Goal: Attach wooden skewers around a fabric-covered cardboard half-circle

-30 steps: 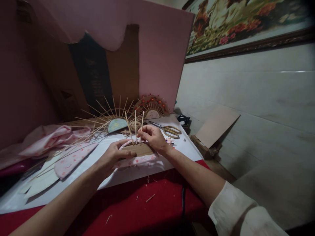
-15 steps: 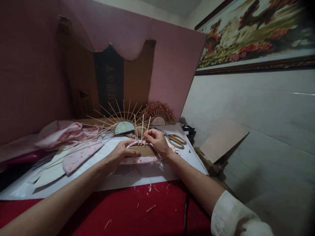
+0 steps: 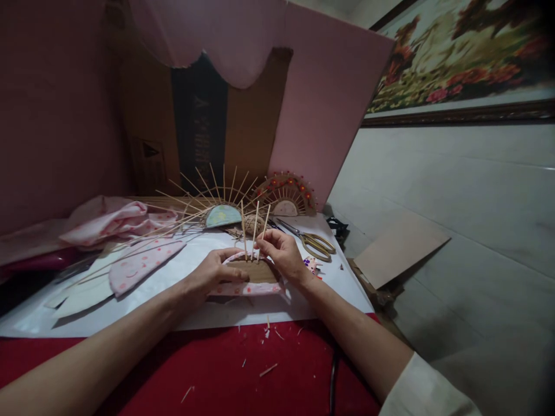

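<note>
A half-round cardboard piece (image 3: 255,273), edged with pink spotted fabric, lies in front of me on the white sheet. My left hand (image 3: 217,271) grips its left end, thumb laid over the cardboard face. Three thin wooden sticks rise from its curved upper edge. The left stick (image 3: 243,228) and the middle stick (image 3: 255,222) stand by themselves. With fingertips pinched, my right hand (image 3: 281,251) holds the right stick (image 3: 266,216) low down, near the edge; the fingers hide its lower end.
Gold-handled scissors (image 3: 318,245) lie right of my right hand. Behind are a green half-round with radiating sticks (image 3: 223,216) and a finished-looking decorated fan (image 3: 286,208). A pink spotted half-round (image 3: 145,266) and crumpled fabric (image 3: 117,219) lie left. Scraps dot the red cloth (image 3: 225,375).
The camera view has shifted slightly, so the scene sits a little to the right. Both hands keep their holds; my right fingers remain at the right stick's base.
</note>
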A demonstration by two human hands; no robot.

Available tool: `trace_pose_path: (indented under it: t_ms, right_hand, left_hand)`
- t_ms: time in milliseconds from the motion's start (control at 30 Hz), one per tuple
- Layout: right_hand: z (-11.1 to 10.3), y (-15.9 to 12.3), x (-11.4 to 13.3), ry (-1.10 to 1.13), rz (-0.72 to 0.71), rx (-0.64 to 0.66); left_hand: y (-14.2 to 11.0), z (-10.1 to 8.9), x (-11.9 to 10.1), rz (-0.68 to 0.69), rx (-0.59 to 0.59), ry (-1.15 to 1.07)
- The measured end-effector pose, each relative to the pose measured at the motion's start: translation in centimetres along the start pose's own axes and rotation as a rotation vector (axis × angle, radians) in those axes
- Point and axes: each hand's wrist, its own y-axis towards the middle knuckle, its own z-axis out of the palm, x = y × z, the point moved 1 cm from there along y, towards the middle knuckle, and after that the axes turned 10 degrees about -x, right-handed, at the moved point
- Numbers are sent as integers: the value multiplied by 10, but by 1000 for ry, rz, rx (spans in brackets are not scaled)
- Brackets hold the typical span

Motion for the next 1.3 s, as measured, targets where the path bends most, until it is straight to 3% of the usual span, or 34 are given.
trace_pose_path:
  t_ms: [633, 1300]
  right_hand:
    - [0, -4, 6, 6, 34, -9]
    - [-1, -4, 3, -43, -19, -6]
  left_hand:
    - [-2, 1, -1, 1, 4, 31]
    - [-2, 1, 1, 14, -6, 21]
